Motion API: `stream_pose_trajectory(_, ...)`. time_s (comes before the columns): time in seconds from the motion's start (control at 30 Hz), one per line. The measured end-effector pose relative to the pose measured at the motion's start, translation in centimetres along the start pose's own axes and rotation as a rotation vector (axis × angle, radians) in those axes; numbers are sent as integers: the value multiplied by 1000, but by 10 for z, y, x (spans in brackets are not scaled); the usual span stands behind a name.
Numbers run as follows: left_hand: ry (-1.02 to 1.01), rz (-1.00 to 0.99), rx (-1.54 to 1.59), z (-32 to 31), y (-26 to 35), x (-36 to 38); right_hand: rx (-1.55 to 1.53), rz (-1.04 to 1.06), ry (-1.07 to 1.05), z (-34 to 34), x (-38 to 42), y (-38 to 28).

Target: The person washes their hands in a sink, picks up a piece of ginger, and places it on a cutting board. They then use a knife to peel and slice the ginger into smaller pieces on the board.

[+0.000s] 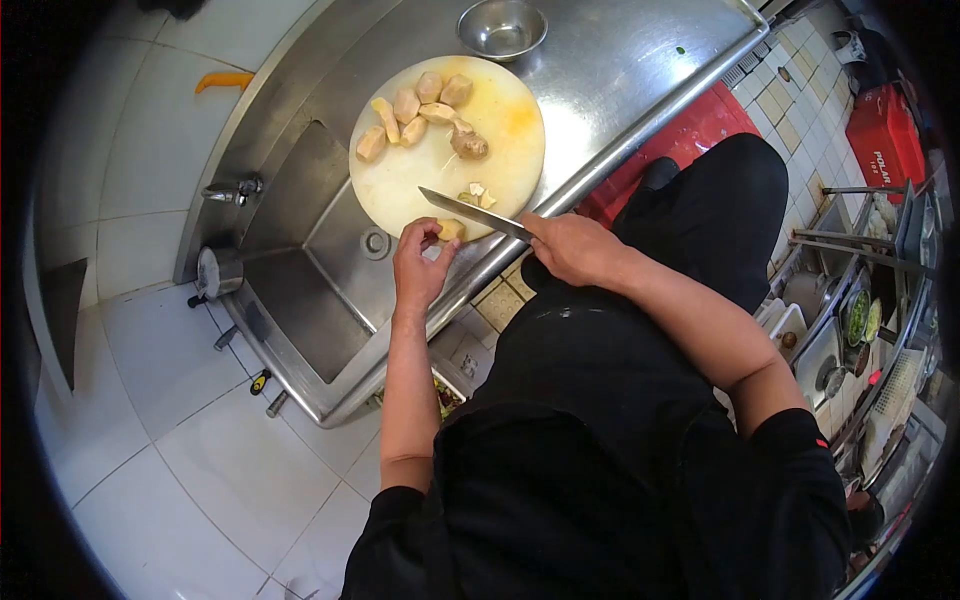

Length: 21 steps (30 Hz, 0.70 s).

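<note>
My left hand [420,262] pinches a peeled piece of ginger [452,230] at the near edge of a round white cutting board [375,200]. My right hand [572,247] is closed around the handle of a kitchen knife [465,208]. The blade points left across the board, just beyond the held piece. Small trimmings [478,196] lie right past the blade. Farther back on the board are several peeled chunks [406,104] and a knobbly, browner ginger root [468,142].
The board rests on a steel counter, overlapping a sink basin [300,290] at left. Behind it stands a metal bowl [502,28]. A tap [232,190] projects from the back wall side. A red crate [886,135] and a rack [850,270] of containers are at right.
</note>
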<state>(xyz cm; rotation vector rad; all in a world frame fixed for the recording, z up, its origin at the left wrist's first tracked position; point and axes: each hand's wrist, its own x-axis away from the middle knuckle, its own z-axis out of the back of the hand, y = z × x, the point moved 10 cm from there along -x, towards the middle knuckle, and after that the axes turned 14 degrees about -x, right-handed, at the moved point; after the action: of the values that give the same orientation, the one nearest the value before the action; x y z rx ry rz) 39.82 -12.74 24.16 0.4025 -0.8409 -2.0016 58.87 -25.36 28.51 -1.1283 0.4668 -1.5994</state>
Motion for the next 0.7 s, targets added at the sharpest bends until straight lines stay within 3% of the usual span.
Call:
stream_pose_trajectory(0.23,-35,-4,-159,4,16,-1,51,34,-22,0,20,-12)
stream_pose_trajectory(0.7,44,-13,-34,0,5,-6,87,-1,-79,-20,-28,-5)
